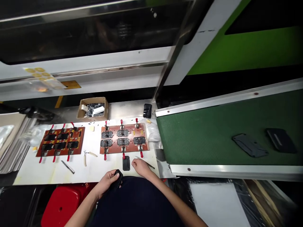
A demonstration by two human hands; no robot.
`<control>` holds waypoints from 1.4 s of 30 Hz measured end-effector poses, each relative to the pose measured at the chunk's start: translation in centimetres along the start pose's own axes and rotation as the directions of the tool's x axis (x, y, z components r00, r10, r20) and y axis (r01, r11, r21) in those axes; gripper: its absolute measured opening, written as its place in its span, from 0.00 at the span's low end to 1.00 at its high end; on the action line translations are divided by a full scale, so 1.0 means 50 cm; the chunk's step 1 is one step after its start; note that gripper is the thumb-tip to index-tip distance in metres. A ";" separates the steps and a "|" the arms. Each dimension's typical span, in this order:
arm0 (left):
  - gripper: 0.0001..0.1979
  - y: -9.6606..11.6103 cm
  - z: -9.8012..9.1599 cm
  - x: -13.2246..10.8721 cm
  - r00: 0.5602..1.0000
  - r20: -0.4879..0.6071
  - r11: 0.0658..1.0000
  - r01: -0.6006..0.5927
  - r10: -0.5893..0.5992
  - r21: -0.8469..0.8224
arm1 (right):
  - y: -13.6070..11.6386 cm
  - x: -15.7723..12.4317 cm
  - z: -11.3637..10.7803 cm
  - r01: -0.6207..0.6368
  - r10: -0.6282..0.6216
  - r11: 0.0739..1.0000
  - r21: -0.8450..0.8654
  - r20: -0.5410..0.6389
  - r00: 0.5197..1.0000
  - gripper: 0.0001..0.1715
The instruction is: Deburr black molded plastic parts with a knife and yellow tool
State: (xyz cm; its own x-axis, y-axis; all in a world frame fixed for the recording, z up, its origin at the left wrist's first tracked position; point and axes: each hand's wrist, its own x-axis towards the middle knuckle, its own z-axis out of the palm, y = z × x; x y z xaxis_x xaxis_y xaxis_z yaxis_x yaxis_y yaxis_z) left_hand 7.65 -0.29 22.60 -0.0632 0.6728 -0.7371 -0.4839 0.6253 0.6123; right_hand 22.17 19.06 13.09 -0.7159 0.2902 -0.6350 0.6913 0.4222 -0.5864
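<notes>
At the near edge of the bench [47, 172], the left hand [106, 183] curls closed around a black plastic piece [117, 178]. The right hand [141, 167], half open, holds nothing and rests between a second black piece [126, 163] and a thin tool [148, 164], just below a clamped copper board [125, 128]. A green conveyor [201, 142] runs off to the right.

- Left toggle-clamp fixture [60, 142] and right toggle-clamp fixture [124, 138] sit side by side on the bench [28, 175].
- Cardboard box [93, 108] stands behind them.
- Pliers [86, 157] lie between them.
- Black moulded part [126, 163] lies before the right fixture.
- Conveyor belt [213, 135], right of the bench, carries two flat parts [249, 145].
</notes>
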 end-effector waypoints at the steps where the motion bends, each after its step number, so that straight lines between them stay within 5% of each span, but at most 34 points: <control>1: 0.23 -0.024 -0.003 -0.015 0.999 -0.044 0.996 -0.015 0.011 -0.087 | -0.008 0.003 0.005 0.005 -0.005 1.000 -0.014 0.015 1.000 0.16; 8: 0.25 -0.132 -0.039 -0.139 0.981 -0.188 0.879 -0.044 -0.053 -0.475 | -0.090 0.000 0.045 0.099 -0.082 0.991 -0.086 0.183 0.980 0.14; 12: 0.24 -0.175 -0.045 -0.181 0.954 -0.289 0.791 -0.114 -0.082 -0.601 | -0.209 0.042 0.073 0.228 -0.196 0.970 -0.081 0.286 0.938 0.14; 16: 0.24 -0.206 -0.067 -0.201 0.921 -0.383 0.697 -0.228 -0.072 -0.679 | -0.364 0.141 0.119 0.263 -0.202 0.950 -0.165 0.317 0.927 0.15; 22: 0.39 -0.216 -0.174 -0.217 0.876 -0.478 0.581 -0.355 -0.066 -0.732 | -0.582 0.301 0.232 0.112 -0.046 0.917 -0.384 0.176 0.983 0.20; 26: 0.40 -0.196 -0.276 -0.221 0.864 -0.501 0.547 -0.393 -0.057 -0.739 | -0.677 0.360 0.323 -0.065 0.082 0.883 -0.465 0.017 0.996 0.24; 30: 0.31 -0.178 -0.370 -0.217 0.879 -0.474 0.528 -0.377 -0.056 -0.761 | -0.712 0.390 0.393 -0.174 0.176 0.846 -0.504 -0.045 0.983 0.29; 34: 0.23 -0.171 -0.435 -0.210 0.899 -0.435 0.498 -0.352 -0.055 -0.792 | -0.711 0.403 0.407 -0.173 0.184 0.830 -0.531 -0.033 0.982 0.30; 38: 0.19 -0.165 -0.468 -0.206 0.913 -0.405 0.462 -0.338 -0.051 -0.820 | -0.692 0.392 0.362 -0.124 0.172 0.835 -0.536 0.039 0.984 0.27; 42: 0.20 -0.165 -0.468 -0.204 0.932 -0.361 0.444 -0.309 -0.035 -0.841 | -0.664 0.338 0.262 -0.025 0.124 0.889 -0.457 0.188 0.974 0.30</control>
State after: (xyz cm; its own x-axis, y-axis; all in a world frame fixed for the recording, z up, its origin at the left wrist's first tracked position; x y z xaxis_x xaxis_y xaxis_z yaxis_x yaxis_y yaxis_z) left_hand -8.14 -21.58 18.37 -0.3569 0.4625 -0.8116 -0.9295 -0.2625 0.2591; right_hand -11.61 -1.32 15.26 -0.5931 0.1737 -0.7861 0.5880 0.7605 -0.2756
